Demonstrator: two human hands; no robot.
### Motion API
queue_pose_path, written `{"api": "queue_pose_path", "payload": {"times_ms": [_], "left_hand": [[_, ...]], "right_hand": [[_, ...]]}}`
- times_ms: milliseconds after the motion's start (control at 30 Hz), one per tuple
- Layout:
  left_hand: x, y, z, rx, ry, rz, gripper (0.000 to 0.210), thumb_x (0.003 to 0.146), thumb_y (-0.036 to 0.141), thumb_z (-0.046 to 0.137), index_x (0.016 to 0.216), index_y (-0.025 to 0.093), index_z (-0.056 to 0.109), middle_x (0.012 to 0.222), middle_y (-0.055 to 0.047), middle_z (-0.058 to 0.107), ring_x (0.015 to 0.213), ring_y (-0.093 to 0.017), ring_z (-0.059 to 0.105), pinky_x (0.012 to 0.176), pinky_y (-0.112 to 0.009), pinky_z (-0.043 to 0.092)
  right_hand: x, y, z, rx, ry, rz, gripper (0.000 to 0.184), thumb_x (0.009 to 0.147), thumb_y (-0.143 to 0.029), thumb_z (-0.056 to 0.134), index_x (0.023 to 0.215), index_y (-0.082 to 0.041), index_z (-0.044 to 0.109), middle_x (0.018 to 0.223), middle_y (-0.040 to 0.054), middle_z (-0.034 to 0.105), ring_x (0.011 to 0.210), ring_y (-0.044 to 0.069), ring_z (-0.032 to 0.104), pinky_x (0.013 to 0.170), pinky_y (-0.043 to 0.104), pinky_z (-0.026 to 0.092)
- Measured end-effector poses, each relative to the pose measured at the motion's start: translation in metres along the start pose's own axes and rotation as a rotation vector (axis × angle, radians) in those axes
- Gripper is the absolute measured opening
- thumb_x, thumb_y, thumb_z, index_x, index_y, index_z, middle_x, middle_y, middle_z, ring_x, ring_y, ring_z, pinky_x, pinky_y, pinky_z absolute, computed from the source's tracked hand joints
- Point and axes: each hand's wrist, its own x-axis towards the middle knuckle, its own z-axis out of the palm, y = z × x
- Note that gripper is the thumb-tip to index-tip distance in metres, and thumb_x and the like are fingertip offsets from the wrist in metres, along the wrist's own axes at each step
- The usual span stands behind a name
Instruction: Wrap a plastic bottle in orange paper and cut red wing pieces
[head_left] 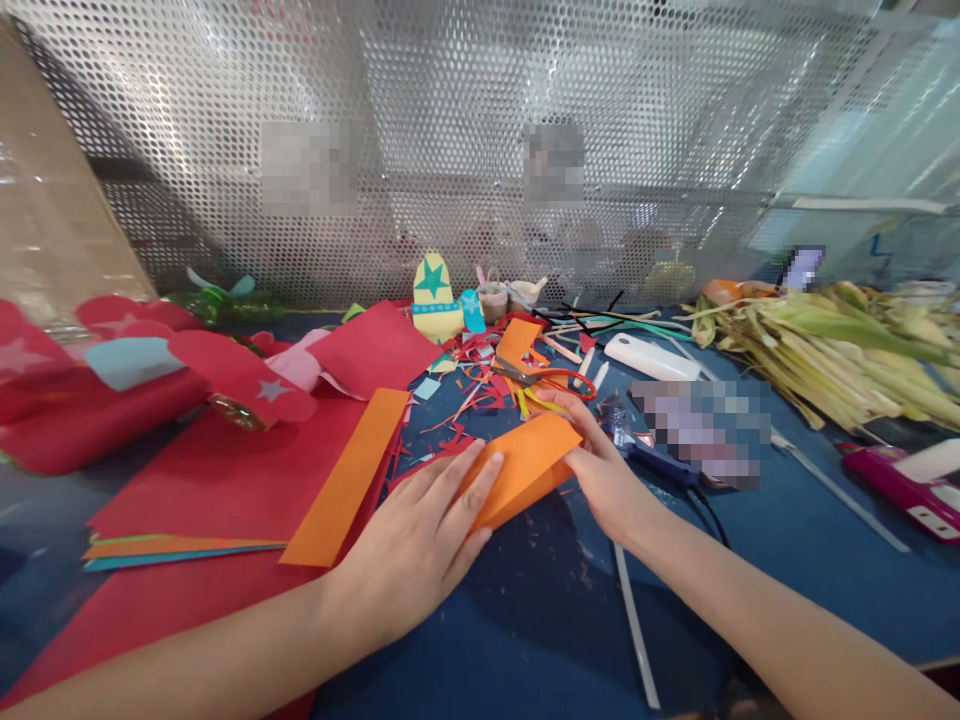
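A folded piece of orange paper is held between my two hands over the table. My left hand lies across its left part, fingers stretched over the top and thumb at the near edge. With its fingers closed, my right hand grips the right end; some of those fingers are hidden behind the paper. Just beyond the paper lie orange-handled scissors. A flat orange strip rests to the left on stacked red paper.
Paper scraps litter the middle. Red paper shapes with stars are at left, and a yellow starred cutout stands behind. At right are a blue glue gun, a phone, corn husks and a white glue stick.
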Motion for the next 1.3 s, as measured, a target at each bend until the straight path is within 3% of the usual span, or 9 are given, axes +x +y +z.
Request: {"api": "queue_pose_path", "payload": {"times_ms": [167,300,567,800,967,1067,1200,1300], "left_hand": [[0.000,0.002,0.005,0.083,0.030,0.015,0.053,0.098,0.038,0.040,0.145,0.016,0.034,0.142,-0.018,0.049,0.118,-0.032,0.058,0.092,-0.046,0.053],[0.001,0.004,0.005,0.123,0.026,0.006,0.050,0.097,0.034,0.042,0.143,0.016,0.038,0.138,-0.018,0.053,0.113,-0.033,0.061,0.087,-0.046,0.056],[0.001,0.004,0.004,0.134,0.054,-0.016,0.048,0.096,0.029,0.044,0.143,0.023,0.039,0.145,-0.019,0.044,0.111,-0.033,0.062,0.088,-0.046,0.054],[0.002,0.004,0.006,0.137,0.045,-0.027,0.049,0.095,0.026,0.047,0.143,0.025,0.039,0.144,-0.016,0.047,0.111,-0.032,0.062,0.089,-0.047,0.054],[-0.002,0.002,0.005,0.101,0.107,0.023,0.048,0.092,0.020,0.050,0.140,0.021,0.045,0.140,-0.017,0.050,0.112,-0.032,0.060,0.090,-0.046,0.054],[-0.005,0.000,0.004,0.051,0.107,0.027,0.050,0.092,0.017,0.050,0.141,0.024,0.045,0.144,-0.014,0.047,0.115,-0.032,0.058,0.093,-0.046,0.053],[-0.003,-0.007,0.001,-0.078,0.078,0.004,0.051,0.093,0.017,0.048,0.143,0.029,0.041,0.147,-0.011,0.043,0.121,-0.028,0.054,0.099,-0.045,0.050],[0.004,-0.019,-0.005,-0.210,0.064,-0.005,0.050,0.095,0.020,0.047,0.144,0.030,0.039,0.147,-0.009,0.044,0.124,-0.025,0.053,0.102,-0.042,0.048]], "right_hand": [[0.002,-0.004,-0.002,0.072,-0.057,0.065,0.044,0.061,-0.025,0.066,0.104,-0.032,0.059,0.101,-0.0020,0.064,0.101,0.022,0.059,0.092,0.038,0.044],[0.004,-0.008,-0.005,0.138,-0.088,0.139,0.043,0.057,-0.023,0.069,0.099,-0.029,0.064,0.106,-0.0015,0.065,0.108,0.023,0.057,0.093,0.036,0.043],[0.015,-0.019,-0.012,0.275,-0.153,0.198,0.037,0.070,-0.041,0.052,0.100,-0.022,0.063,0.101,0.0050,0.069,0.105,0.027,0.061,0.086,0.040,0.048],[0.012,-0.013,-0.019,0.177,-0.272,0.147,0.046,0.069,-0.032,0.069,0.114,-0.033,0.060,0.110,-0.0009,0.066,0.105,0.020,0.061,0.091,0.036,0.046],[0.010,-0.011,-0.026,0.079,-0.368,0.046,0.057,0.070,-0.022,0.071,0.123,-0.039,0.055,0.114,-0.0029,0.062,0.106,0.017,0.058,0.095,0.036,0.044],[0.011,-0.010,-0.028,0.073,-0.392,0.035,0.062,0.069,-0.019,0.072,0.124,-0.040,0.055,0.113,-0.0034,0.060,0.102,0.016,0.058,0.094,0.034,0.044],[0.012,-0.008,-0.026,0.064,-0.382,-0.004,0.059,0.070,-0.022,0.073,0.124,-0.039,0.056,0.112,-0.0026,0.061,0.103,0.016,0.058,0.095,0.035,0.044],[0.014,-0.009,-0.025,0.118,-0.347,-0.001,0.048,0.073,-0.035,0.071,0.119,-0.038,0.058,0.115,-0.0014,0.063,0.105,0.018,0.058,0.092,0.037,0.045]]}}
